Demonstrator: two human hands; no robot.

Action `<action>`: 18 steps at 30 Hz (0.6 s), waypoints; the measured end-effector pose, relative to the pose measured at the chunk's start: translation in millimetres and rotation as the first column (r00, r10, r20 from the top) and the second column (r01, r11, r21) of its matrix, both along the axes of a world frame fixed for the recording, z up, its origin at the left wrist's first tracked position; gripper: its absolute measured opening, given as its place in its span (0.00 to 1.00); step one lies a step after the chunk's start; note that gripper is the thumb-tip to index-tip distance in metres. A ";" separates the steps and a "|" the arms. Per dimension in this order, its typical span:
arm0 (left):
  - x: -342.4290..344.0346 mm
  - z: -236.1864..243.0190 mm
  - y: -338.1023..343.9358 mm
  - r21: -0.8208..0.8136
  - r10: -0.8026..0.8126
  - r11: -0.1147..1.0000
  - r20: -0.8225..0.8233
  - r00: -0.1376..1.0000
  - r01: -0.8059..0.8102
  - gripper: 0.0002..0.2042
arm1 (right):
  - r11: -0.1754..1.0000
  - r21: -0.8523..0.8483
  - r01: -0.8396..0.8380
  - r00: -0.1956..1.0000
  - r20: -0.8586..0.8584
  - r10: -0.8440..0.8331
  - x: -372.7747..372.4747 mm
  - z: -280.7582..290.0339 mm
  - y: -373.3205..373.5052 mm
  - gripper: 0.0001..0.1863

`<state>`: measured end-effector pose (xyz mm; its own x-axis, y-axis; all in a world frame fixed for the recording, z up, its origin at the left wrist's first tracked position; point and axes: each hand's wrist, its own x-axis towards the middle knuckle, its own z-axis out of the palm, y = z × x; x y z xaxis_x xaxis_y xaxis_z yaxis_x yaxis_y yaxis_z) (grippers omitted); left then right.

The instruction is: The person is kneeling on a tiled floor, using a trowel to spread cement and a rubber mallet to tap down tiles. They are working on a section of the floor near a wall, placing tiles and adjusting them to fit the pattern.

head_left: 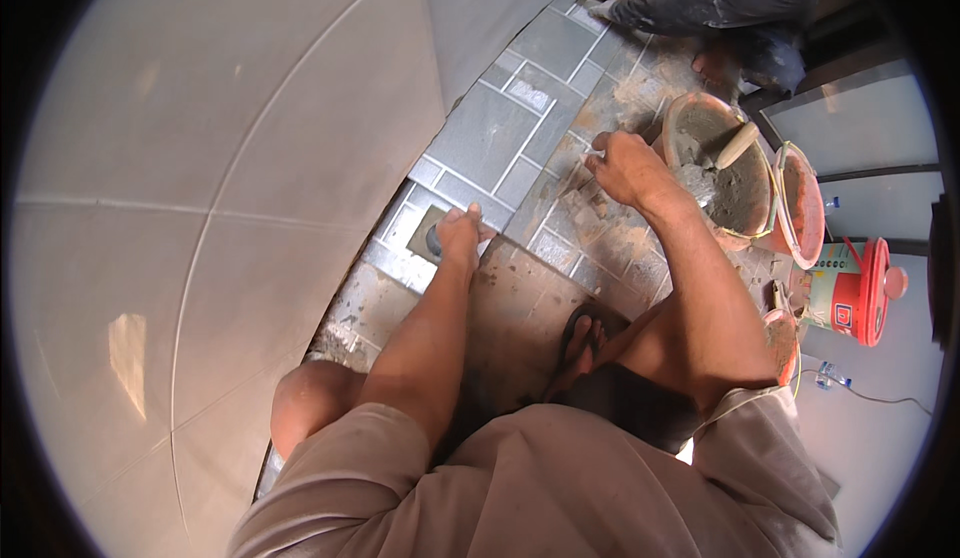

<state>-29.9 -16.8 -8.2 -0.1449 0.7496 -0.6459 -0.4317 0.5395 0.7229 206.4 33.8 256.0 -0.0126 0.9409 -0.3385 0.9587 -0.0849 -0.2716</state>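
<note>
My left hand is closed at the edge of the laid grey tiles, low over the floor. A dark grey rounded thing shows at its left side, above a small square olive-grey patch; the hand hides the rest of it. Farther right, my right hand is held with its fingers pinched together, just left of a bucket of grey mortar. Something small and pale shows at those fingertips, too small to name. A trowel with a wooden handle rests in the mortar.
Close on the left rises a large-panelled wall. A second bucket and a red-lidded pail stand at right. At the far end, a co-worker's gloved hand touches the tiles. A brown slab lies before my sandalled foot.
</note>
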 end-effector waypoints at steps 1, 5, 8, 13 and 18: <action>-3.3 -2.5 -3.2 0.015 0.003 1.000 0.019 1.000 -0.003 0.11 | 0.999 -0.029 -0.016 1.000 -0.004 0.015 -1.7 -12.8 -4.7 0.20; 7.9 16.0 -4.8 -0.071 -0.029 0.997 0.005 1.000 0.030 0.12 | 0.989 -0.130 -0.068 0.998 0.004 0.069 3.4 -63.6 -8.0 0.22; 0.7 10.6 -7.4 -0.033 0.025 0.999 0.027 0.999 -0.024 0.11 | 0.969 -0.236 -0.067 0.997 -0.056 0.055 -11.0 -89.8 -10.0 0.24; 8.6 19.6 2.1 0.006 0.052 0.999 0.077 0.996 -0.053 0.12 | 0.952 -0.252 0.173 0.972 -0.114 -0.207 -21.4 -149.5 0.4 0.27; 3.2 27.5 -5.1 -0.013 -0.011 1.000 0.192 0.981 0.013 0.09 | 0.908 -0.055 0.416 0.882 -0.219 -0.417 -47.8 -170.3 -7.8 0.25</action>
